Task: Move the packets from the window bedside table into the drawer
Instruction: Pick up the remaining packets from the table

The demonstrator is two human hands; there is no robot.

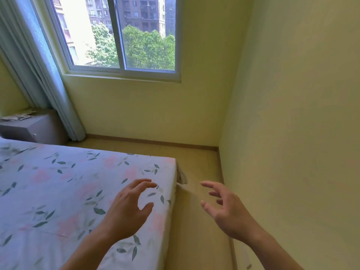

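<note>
Nearest us, our left hand point(128, 209) hovers over the corner of the bed point(58, 191), fingers loosely spread and holding nothing. Our right hand point(226, 207) hangs over the floor point(196, 164) between bed and wall, fingers likewise spread and empty. Far off at the left, beyond the bed, the packets point(18, 115) lie on the grey desk point(33, 129), beside the curtain point(44, 75) and below the window point(120, 36).
</note>
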